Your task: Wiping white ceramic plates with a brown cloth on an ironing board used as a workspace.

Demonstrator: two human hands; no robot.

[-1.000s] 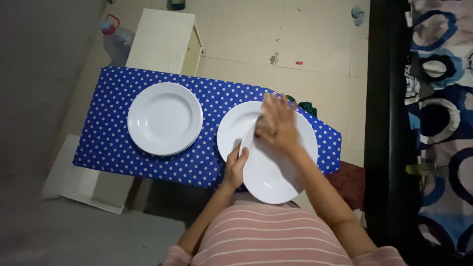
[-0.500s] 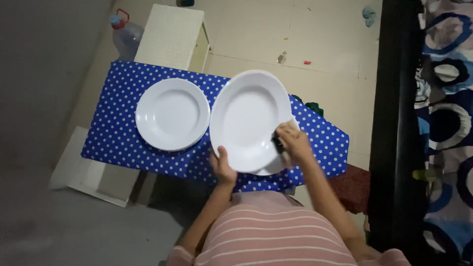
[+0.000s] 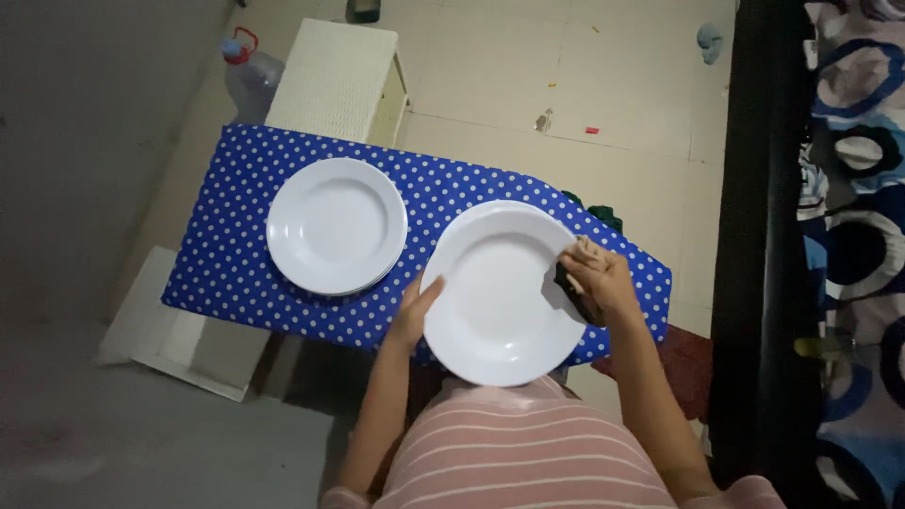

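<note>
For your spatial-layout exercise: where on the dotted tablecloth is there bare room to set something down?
Free: the strip of tablecloth between the plate stack and the held plate, and the far-left edge. Crowded: the right end, under both hands.

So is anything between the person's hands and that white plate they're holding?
Nothing visible. The left hand grips the white plate's left rim directly, and the right hand is at its right rim, pressing a dark cloth or sponge against it.
</note>
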